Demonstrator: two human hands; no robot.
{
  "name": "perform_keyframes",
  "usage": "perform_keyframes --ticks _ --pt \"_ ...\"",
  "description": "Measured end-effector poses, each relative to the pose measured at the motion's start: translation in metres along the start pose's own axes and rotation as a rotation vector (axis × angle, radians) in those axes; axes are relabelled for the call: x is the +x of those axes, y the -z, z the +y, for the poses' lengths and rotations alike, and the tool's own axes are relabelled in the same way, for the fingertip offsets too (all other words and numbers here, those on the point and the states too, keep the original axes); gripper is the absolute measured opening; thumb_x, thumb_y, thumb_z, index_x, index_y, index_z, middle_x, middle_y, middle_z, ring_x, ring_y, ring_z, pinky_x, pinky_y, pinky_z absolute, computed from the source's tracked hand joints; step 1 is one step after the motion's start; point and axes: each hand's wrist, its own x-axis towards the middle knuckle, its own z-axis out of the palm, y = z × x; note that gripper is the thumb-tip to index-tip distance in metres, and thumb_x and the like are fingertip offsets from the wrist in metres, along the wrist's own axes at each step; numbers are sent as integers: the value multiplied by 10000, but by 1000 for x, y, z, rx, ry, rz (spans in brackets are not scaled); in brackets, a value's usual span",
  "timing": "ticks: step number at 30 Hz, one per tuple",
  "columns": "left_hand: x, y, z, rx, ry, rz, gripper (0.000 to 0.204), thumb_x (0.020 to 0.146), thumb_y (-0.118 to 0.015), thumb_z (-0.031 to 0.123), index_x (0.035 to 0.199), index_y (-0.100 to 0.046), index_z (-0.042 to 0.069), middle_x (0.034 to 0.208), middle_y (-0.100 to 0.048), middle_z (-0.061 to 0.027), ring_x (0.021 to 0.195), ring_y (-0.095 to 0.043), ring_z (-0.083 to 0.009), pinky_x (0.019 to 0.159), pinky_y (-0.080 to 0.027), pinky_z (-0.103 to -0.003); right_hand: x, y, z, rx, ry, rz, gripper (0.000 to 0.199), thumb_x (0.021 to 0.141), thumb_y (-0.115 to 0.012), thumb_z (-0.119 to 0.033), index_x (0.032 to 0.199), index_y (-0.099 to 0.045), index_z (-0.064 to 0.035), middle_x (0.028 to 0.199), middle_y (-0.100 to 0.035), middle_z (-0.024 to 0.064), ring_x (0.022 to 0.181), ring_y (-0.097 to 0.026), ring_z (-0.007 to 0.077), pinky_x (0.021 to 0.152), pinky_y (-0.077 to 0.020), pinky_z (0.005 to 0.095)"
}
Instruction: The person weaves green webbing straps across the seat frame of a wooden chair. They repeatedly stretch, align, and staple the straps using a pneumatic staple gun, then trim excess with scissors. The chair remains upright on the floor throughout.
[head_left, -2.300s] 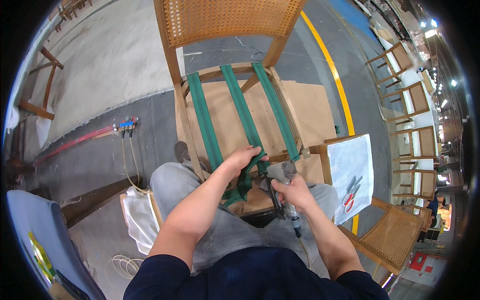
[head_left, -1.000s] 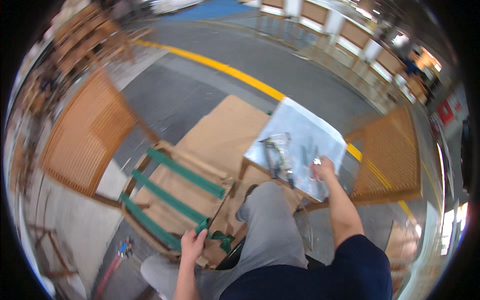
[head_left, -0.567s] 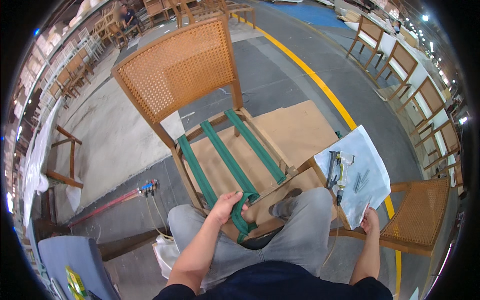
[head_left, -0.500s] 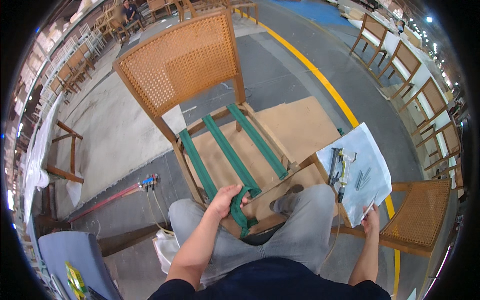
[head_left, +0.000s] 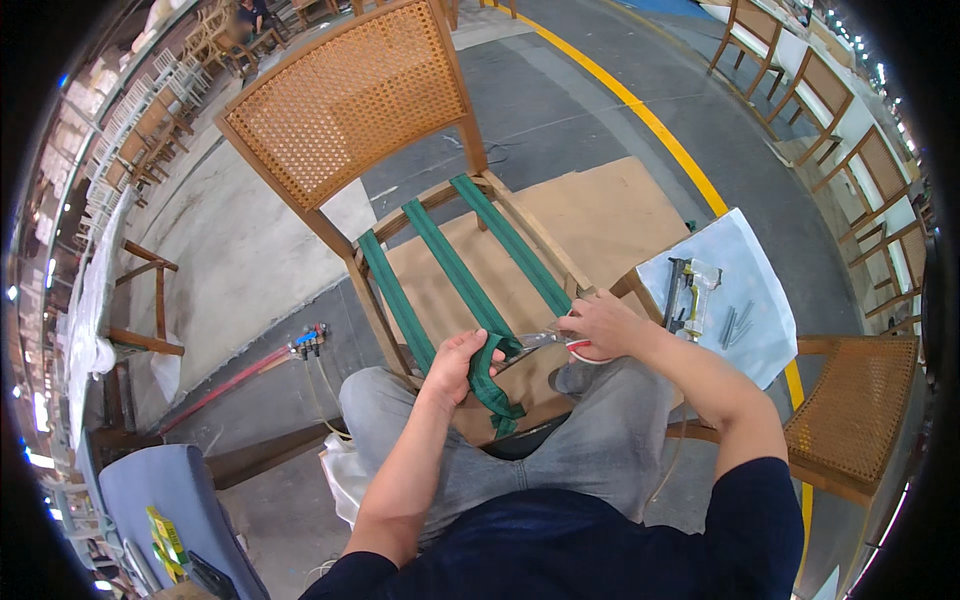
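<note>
Green webbing strap (head_left: 487, 375): flat woven band, loose end doubled over and hanging slack, clutched in left grip (head_left: 455, 365) at the chair seat's front rail. Scissors (head_left: 560, 343) (red handles, metal blades) in right grip (head_left: 600, 325), blades lying approx. level, tips toward the strap, just right of left grip.

Both hands closed, meeting at centre above the knees.

Left hand (head_left: 462, 362): forearm runs up from lower edge, bare below a dark sleeve, wrist straight, fingers curled shut in a grip, thumb toward the right hand. Right hand (head_left: 600, 325): arm enters from lower right, elbow bent, forearm angled inward, fingers folded shut, knuckles up. Hands near each other, not touching.
</note>
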Motion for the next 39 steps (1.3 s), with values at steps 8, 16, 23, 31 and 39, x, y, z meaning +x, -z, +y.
perform_keyframes --ticks 8,16,23,31,39 --pt "-10 -14 4 43 -8 -4 242 1101 -609 241 1081 -692 14 846 -765 -94 629 -672 -162 583 -580 -278 48 -25 14 61 263 -73 374 865 -783 -412 1192 -679 -264 1010 -665 67 977 -690 282 842 -430 435" --pt "-18 -14 9 -96 -184 -40 289 1106 -605 236 1211 -703 -15 1032 -766 -98 935 -705 -146 858 -576 -306 27 -6 11 222 46 -35 409 863 -808 -369 1224 -684 -222 911 -691 111 893 -722 318 785 -515 474" --pt "8 -2 -47 736 -145 142 362 1063 -636 322 1105 -704 -31 954 -700 -100 950 -618 -165 860 -498 -360 -114 12 2 490 -1295 912 559 855 -841 -346 1326 -652 -113 1095 -762 172 980 -742 331 837 -569 467" --pt "13 -23 -81 1284 -432 149 344 1028 -615 373 941 -683 47 968 -710 -195 959 -681 -448 828 -529 -547 -295 -45 6 -64 -1922 589 474 954 -712 -357 1347 -684 -95 1120 -747 259 1090 -699 445 951 -544 534" --pt "-38 -49 -79 857 -148 209 383 1027 -666 373 898 -644 14 899 -666 -193 881 -686 -349 782 -520 -472 -226 -32 4 125 -1457 876 367 947 -763 -171 1275 -700 -19 1177 -670 151 973 -670 281 895 -541 403"
